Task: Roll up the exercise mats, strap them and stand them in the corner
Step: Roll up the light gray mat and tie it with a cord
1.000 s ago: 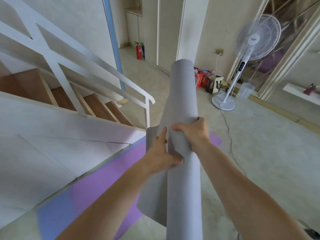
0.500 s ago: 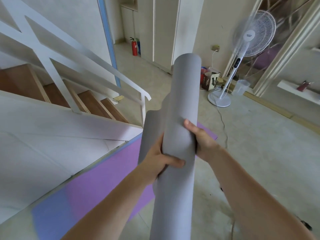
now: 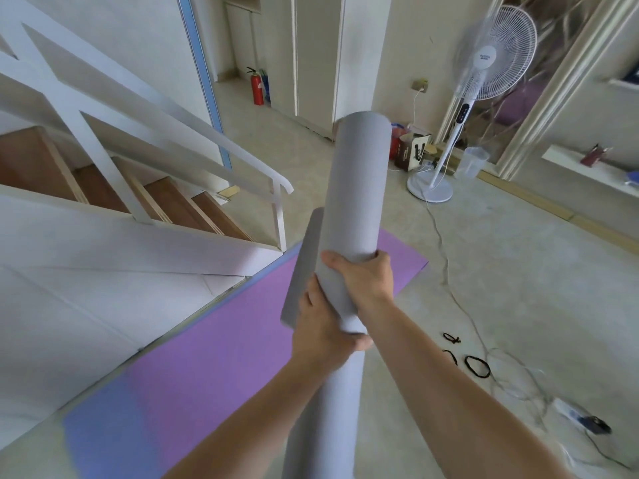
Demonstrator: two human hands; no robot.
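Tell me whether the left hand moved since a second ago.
Yes. The left hand slid down the grey mat roll, nearer the camera, away from the far corner of the purple mat.

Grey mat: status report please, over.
Rolled grey mat gripped by left hand and right hand. Outer flap loose, no strap seen. Below, purple mat lies flat.

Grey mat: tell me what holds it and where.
Both hands grip the rolled grey mat round its barrel, below the top end: right hand higher, left hand just beneath.

One head-worn wide-angle view (no second camera) looks forward and down, close over both forearms.
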